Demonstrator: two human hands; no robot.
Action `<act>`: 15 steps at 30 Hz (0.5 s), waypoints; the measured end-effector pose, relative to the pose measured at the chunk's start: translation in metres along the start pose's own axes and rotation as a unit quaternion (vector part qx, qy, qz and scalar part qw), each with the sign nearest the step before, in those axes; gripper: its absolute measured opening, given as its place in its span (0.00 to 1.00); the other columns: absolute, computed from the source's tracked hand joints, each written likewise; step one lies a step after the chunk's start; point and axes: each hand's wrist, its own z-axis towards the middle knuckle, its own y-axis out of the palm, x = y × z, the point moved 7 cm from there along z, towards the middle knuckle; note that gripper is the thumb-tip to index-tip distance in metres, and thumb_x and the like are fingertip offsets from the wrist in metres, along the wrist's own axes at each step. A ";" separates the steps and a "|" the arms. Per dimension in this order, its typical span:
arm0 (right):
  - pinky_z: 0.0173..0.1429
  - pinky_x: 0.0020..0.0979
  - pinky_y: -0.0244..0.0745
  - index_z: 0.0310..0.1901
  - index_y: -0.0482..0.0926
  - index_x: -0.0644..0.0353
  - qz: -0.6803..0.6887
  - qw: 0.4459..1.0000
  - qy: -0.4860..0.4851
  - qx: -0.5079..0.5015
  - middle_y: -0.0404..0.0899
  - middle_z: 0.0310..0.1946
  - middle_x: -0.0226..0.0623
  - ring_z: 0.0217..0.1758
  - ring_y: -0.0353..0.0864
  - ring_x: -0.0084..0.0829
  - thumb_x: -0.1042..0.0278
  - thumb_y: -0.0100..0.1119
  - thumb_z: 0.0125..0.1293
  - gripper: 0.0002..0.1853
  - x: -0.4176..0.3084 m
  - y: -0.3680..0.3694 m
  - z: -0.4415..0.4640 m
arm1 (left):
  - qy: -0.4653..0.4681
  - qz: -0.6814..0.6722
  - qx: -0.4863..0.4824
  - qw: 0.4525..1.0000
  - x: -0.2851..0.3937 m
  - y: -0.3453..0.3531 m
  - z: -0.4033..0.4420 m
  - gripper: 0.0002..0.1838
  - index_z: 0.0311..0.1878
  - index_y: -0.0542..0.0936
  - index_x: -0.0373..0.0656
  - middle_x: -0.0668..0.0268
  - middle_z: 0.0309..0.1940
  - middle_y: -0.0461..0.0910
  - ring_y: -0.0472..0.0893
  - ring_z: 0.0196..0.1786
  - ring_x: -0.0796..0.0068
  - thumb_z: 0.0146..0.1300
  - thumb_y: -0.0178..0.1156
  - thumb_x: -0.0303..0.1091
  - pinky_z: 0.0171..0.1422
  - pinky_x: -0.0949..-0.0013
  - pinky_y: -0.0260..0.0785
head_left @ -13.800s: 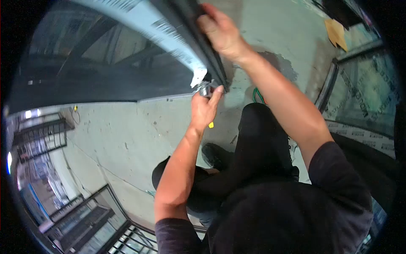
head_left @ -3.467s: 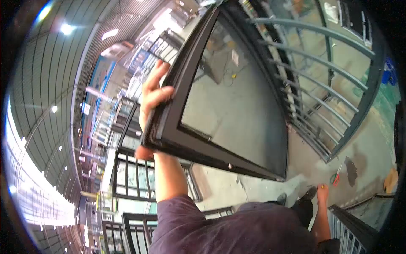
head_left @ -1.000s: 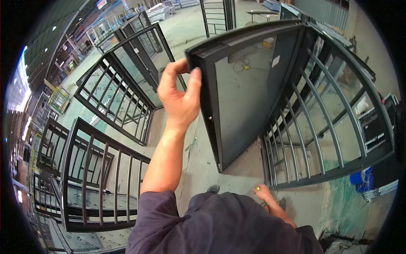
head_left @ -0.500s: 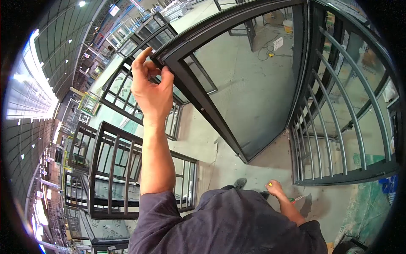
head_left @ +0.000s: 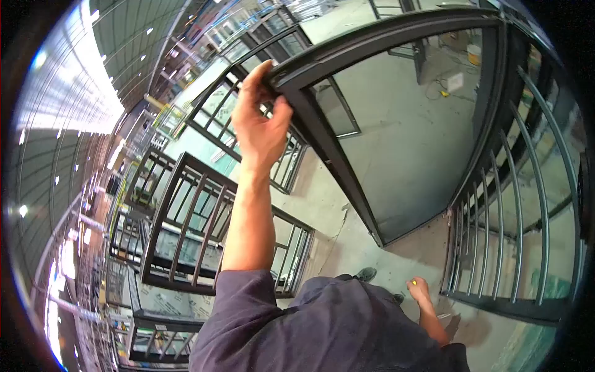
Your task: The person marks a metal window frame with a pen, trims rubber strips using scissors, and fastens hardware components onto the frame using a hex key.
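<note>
While the left hand (head_left: pixel 260 121) holds the upper left corner of a tall glass panel in a charcoal-black metal frame (head_left: pixel 339 177), its thumb lies on the near side and its fingers curl round the outer edge. The panel stands upright in front of the person; its lower near corner is close to the pale grey concrete floor (head_left: pixel 338 248), though whether they touch cannot be told. At lower right, the right hand (head_left: pixel 418 286) hangs near the person's body, closed round a small yellow object (head_left: pixel 414 283) that mostly disappears inside the fist.

Along the panel's right side stands a dark metal frame with slim grey bars (head_left: pixel 508 309); the two edges run close together at the far right. To the left, just beyond the left forearm, is a black rectangular frame with upright bars (head_left: pixel 165 217), with other dark frames around it. Through the glass, a coiled cable with a yellow end (head_left: pixel 444 94) shows on the far floor beside a white rectangular label (head_left: pixel 455 81), which may be on the pane or beyond it. Below, a dark shoe (head_left: pixel 366 273) shows past the person's dark shirt (head_left: pixel 334 328).
</note>
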 end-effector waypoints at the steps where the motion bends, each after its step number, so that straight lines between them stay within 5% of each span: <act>1: 0.48 0.47 0.77 0.34 0.83 0.62 0.002 1.000 0.005 -0.010 0.84 0.35 0.52 0.42 0.84 0.52 0.52 0.67 0.59 0.18 0.000 -0.005 0.001 | 0.017 0.004 -0.005 1.000 0.003 0.000 0.001 0.30 0.67 0.74 0.37 0.66 0.45 0.82 0.80 0.45 0.78 0.58 0.59 0.17 0.58 0.71 0.73; 9: 0.47 0.46 0.77 0.32 0.83 0.61 0.009 0.999 0.034 -0.004 0.85 0.34 0.49 0.40 0.85 0.49 0.54 0.68 0.60 0.16 0.016 -0.024 0.010 | 0.026 -0.037 -0.042 0.998 0.000 0.002 0.002 0.36 0.74 0.67 0.36 0.56 0.55 0.83 0.83 0.55 0.70 0.58 0.54 0.17 0.65 0.67 0.72; 11: 0.42 0.39 0.77 0.32 0.83 0.62 -0.010 1.000 0.026 0.015 0.86 0.28 0.41 0.34 0.84 0.35 0.58 0.67 0.64 0.14 0.011 -0.032 0.009 | 0.006 -0.073 -0.052 0.996 -0.003 0.004 0.001 0.35 0.74 0.67 0.35 0.55 0.58 0.81 0.82 0.58 0.70 0.59 0.54 0.16 0.67 0.67 0.71; 15: 0.42 0.39 0.77 0.32 0.83 0.63 -0.030 0.999 0.035 0.020 0.86 0.28 0.41 0.34 0.85 0.35 0.58 0.67 0.64 0.14 0.010 -0.040 0.003 | -0.004 -0.096 -0.046 0.994 -0.006 0.005 -0.001 0.35 0.74 0.67 0.36 0.54 0.58 0.81 0.81 0.59 0.69 0.60 0.53 0.16 0.67 0.67 0.71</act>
